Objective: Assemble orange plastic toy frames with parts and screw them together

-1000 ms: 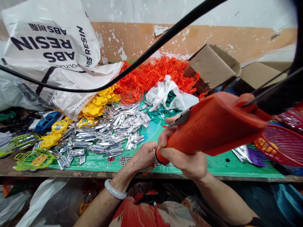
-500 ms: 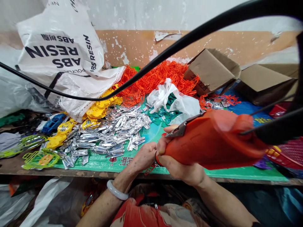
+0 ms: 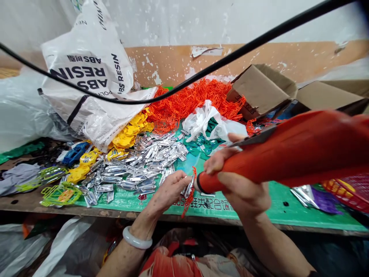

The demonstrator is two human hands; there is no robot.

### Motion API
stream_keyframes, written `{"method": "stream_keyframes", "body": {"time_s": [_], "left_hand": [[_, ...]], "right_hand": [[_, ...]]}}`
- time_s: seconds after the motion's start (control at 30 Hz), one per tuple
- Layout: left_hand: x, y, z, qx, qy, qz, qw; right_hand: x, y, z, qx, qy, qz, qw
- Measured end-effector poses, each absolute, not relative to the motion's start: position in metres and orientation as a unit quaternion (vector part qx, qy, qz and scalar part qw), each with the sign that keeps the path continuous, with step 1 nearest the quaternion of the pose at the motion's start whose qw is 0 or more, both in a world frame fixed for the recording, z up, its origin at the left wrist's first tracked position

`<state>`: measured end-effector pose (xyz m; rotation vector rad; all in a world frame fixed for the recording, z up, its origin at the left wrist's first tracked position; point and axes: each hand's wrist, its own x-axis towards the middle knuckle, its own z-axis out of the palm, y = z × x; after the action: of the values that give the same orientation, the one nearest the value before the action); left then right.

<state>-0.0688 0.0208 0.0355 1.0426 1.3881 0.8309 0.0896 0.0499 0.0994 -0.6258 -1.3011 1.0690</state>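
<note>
From afar I watch the right hand (image 3: 246, 192) grip the tapered red-orange plastic tool (image 3: 300, 152), its dark-ringed nose now shifted away from the left hand (image 3: 171, 188). This uncovers the thin orange plastic piece with silvery parts (image 3: 189, 198), pinched in the left fingertips above the green printed sheet (image 3: 167, 202), so I can see the work; whether nose and piece touch, I can't tell.

On the surface (image 3: 276, 207), a pile of small parts (image 3: 147, 157) lies left of and beyond the left hand (image 3: 170, 192), with a sack (image 3: 98, 111) far left, a plastic bag (image 3: 198, 123) before a tangled heap (image 3: 196, 96), and boxes (image 3: 265, 90) far right beyond a basket (image 3: 357, 194).
</note>
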Motion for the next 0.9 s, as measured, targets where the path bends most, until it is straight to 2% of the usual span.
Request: {"method": "stream_keyframes", "body": {"time_s": [0.23,0.57,0.77,0.9], "left_hand": [[-0.079,0.015,0.02,0.385,0.522,0.404,0.645],[-0.093,0.009,0.001,0.237,0.431,0.516,0.702],[-0.088,0.011,0.007,0.168,0.398,0.545,0.719],[-0.086,0.008,0.005,0.09,0.366,0.586,0.717]], "right_hand": [[0.113,0.085,0.107,-0.284,-0.471,0.406,0.73],[0.135,0.116,0.084,-0.337,-0.444,0.35,0.753],[0.147,0.13,0.078,-0.432,-0.455,0.307,0.715],[0.161,0.13,0.076,-0.586,-0.476,0.168,0.634]]}}
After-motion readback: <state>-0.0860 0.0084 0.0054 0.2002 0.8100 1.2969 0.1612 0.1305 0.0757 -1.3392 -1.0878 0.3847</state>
